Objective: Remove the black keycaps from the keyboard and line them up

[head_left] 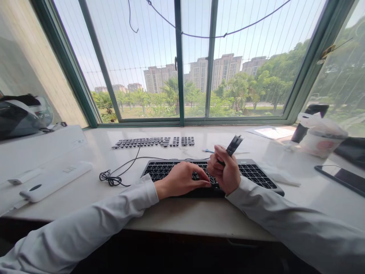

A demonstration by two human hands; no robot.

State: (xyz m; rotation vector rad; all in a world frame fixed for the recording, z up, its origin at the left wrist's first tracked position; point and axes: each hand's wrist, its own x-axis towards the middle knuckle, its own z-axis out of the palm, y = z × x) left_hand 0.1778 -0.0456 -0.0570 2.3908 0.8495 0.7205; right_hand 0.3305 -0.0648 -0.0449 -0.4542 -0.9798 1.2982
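Note:
A black keyboard (258,176) with its keycaps off lies in front of me, bare switch sockets showing. My right hand (225,171) is closed in a fist over its middle, wrapped round a small black tool (235,144) whose flat end sticks up and to the right. The tool's lower part is hidden in the fist, so its exact kind does not show. Over the keyboard's left-centre, my left hand (184,179) has thumb and fingertips brought together low at the keys; anything between them is too small to make out. Loose black keycaps (148,142) lie in keyboard order behind.
A coiled black cable (111,177) lies left of the keyboard. Further left are a white power strip (57,182), a white box (54,146) and a helmet (25,114). On the right are a phone (342,176), a bagged cup (322,140) and papers (272,132).

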